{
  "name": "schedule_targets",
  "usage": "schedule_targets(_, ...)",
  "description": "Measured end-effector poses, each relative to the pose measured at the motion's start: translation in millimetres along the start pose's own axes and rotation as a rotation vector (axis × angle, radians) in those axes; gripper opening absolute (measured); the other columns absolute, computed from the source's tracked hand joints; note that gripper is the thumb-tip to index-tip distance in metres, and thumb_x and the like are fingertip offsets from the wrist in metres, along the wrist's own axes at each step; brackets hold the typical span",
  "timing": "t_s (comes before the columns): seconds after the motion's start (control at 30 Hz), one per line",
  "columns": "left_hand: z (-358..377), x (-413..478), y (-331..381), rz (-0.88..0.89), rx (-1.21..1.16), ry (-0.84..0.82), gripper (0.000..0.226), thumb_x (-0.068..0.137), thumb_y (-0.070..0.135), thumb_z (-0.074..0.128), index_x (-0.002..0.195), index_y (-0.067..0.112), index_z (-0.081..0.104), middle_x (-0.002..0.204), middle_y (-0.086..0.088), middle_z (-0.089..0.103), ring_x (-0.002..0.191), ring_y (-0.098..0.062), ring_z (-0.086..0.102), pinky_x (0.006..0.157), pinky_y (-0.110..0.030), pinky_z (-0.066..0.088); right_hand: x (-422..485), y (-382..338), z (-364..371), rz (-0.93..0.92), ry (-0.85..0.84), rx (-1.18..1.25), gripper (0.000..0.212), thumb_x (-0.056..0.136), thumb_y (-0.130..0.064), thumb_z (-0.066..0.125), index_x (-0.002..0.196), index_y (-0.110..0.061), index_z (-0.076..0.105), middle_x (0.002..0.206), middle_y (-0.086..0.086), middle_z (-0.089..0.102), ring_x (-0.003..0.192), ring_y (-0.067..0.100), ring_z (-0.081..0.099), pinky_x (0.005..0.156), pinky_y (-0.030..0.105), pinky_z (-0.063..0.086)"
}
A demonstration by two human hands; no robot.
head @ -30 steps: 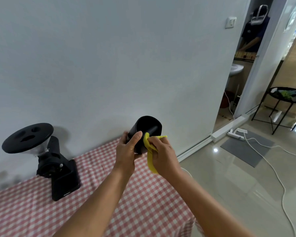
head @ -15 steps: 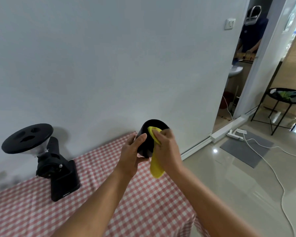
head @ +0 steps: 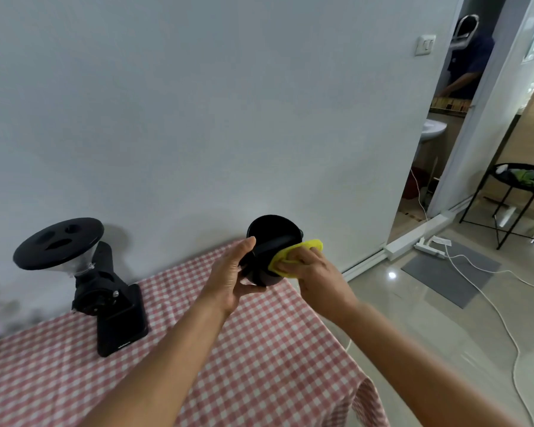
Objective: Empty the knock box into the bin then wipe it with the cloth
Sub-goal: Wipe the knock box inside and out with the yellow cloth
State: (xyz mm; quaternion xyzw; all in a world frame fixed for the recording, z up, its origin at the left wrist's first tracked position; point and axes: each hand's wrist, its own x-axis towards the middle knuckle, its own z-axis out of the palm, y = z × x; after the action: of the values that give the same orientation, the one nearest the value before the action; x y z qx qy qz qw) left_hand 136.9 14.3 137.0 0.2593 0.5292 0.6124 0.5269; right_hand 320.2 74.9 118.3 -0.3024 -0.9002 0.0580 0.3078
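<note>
The black round knock box (head: 269, 238) is held in the air above the far right corner of the table, tilted with its open mouth facing up and toward me, its bar across the opening. My left hand (head: 228, 278) grips its left side and base. My right hand (head: 312, 266) presses a folded yellow cloth (head: 293, 251) against the box's right outer wall near the rim. No bin is in view.
A black coffee grinder (head: 102, 291) with a round lid stands at the table's left on the red-and-white checked tablecloth (head: 259, 349). A white wall is close behind. On the floor to the right lie a grey mat (head: 450, 272), a white cable and a power strip; a black side table (head: 518, 186) stands beyond. A person stands in the doorway.
My right hand has moved the yellow cloth from over the box's mouth down to its right outer side. The knock box has tilted so its opening shows more.
</note>
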Motion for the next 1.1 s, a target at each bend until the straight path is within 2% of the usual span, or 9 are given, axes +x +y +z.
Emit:
schedule_targets(0.1, -8.1, 4.2, 7.4, -0.023, 0.061, -0.009, 0.056, 0.069, 0.048, 0.078, 0.116, 0.021, 0.068, 0.124, -0.009, 0.065, 0.112, -0.032, 0.063, 0.083, -0.066, 0.056, 17.4, -6.3, -24.5, 0.461, 0.127, 0.325, 0.042, 0.088, 0.006, 0.054, 0.107, -0.022, 0.078, 0.100, -0.001, 0.066, 0.089, 0.016, 0.061, 0.079, 0.027, 0.048)
schedule_targets(0.2, -20.4, 7.7, 14.5, -0.067, 0.155, -0.076, 0.053, 0.071, 0.047, 0.077, 0.117, 0.022, 0.067, 0.126, -0.009, 0.064, 0.116, -0.034, 0.060, 0.084, -0.068, 0.055, 36.3, -2.7, -60.3, 0.850, 0.315, 0.706, 0.040, 0.087, 0.003, 0.046, 0.109, -0.015, 0.075, 0.087, 0.001, 0.070, 0.079, 0.019, 0.063, 0.078, 0.036, 0.053)
schedule_targets(0.3, -28.9, 10.6, 15.5, -0.127, 0.241, -0.169, 0.066, 0.068, 0.049, 0.081, 0.126, 0.019, 0.065, 0.129, -0.011, 0.064, 0.117, -0.039, 0.062, 0.079, -0.064, 0.058, 52.2, -8.9, -79.3, 0.752, 0.342, 0.726, 0.035, 0.090, -0.004, 0.050, 0.106, -0.025, 0.072, 0.098, 0.006, 0.069, 0.085, 0.023, 0.064, 0.082, 0.039, 0.054)
schedule_targets(0.4, -24.0, 10.2, 18.3, -0.144, 0.310, -0.211, 0.076, 0.063, 0.052, 0.082, 0.128, 0.019, 0.063, 0.132, -0.014, 0.062, 0.117, -0.040, 0.061, 0.072, -0.055, 0.059, 59.8, -20.4, -68.2, 0.668, 0.034, 0.795, 0.021, 0.095, -0.024, 0.053, 0.096, -0.022, 0.075, 0.085, 0.006, 0.058, 0.075, 0.020, 0.051, 0.067, 0.037, 0.044)
schedule_targets(0.5, -20.8, 7.3, 21.8, -0.130, 0.403, -0.208, 0.070, 0.066, 0.055, 0.078, 0.126, 0.021, 0.065, 0.129, -0.011, 0.064, 0.116, -0.038, 0.062, 0.074, -0.056, 0.061, 59.3, -15.5, -51.9, 0.732, -0.179, 0.765, 0.038, 0.086, -0.041, 0.059, 0.080, -0.006, 0.072, 0.073, 0.011, 0.057, 0.070, 0.019, 0.050, 0.069, 0.036, 0.041)
schedule_targets(0.6, -26.1, 4.8, 18.9, -0.130, 0.431, -0.149, 0.065, 0.065, 0.056, 0.076, 0.120, 0.023, 0.068, 0.125, -0.009, 0.066, 0.114, -0.036, 0.064, 0.076, -0.060, 0.061, 54.9, 4.3, -45.1, 0.729, -0.231, 0.798, 0.018, 0.085, -0.019, 0.064, 0.095, -0.016, 0.079, 0.095, 0.010, 0.077, 0.088, 0.017, 0.069, 0.088, 0.035, 0.055)
schedule_targets(0.7, -28.7, 3.4, 16.9, -0.132, 0.423, -0.098, 0.063, 0.061, 0.056, 0.078, 0.114, 0.024, 0.071, 0.124, -0.008, 0.068, 0.114, -0.035, 0.064, 0.075, -0.062, 0.060, 47.2, 15.8, -42.5, 0.761, -0.358, 0.796, 0.033, 0.084, -0.003, 0.068, 0.111, -0.021, 0.075, 0.098, 0.009, 0.077, 0.091, 0.024, 0.072, 0.095, 0.044, 0.056)
schedule_targets(0.9, -13.3, -2.5, 19.8, -0.056, 0.461, -0.118, 0.053, 0.071, 0.056, 0.079, 0.117, 0.032, 0.069, 0.122, -0.001, 0.069, 0.106, -0.024, 0.068, 0.072, -0.045, 0.062, 47.0, 11.0, -28.2, 0.764, -0.224, 0.383, 0.015, 0.077, -0.012, 0.068, 0.087, -0.002, 0.075, 0.071, 0.008, 0.060, 0.066, 0.019, 0.056, 0.058, 0.028, 0.045)
schedule_targets(1.1, -1.3, -0.6, 13.2, 0.159, 0.519, -0.163, 0.063, 0.080, 0.003, 0.077, 0.126, 0.042, 0.062, 0.120, 0.004, 0.069, 0.111, -0.017, 0.066, 0.094, -0.033, 0.054, 48.3, 13.2, -28.3, 0.781, -0.096, 0.331, 0.018, 0.078, -0.015, 0.068, 0.073, 0.002, 0.067, 0.063, 0.007, 0.042, 0.060, 0.019, 0.040, 0.050, 0.029, 0.030)
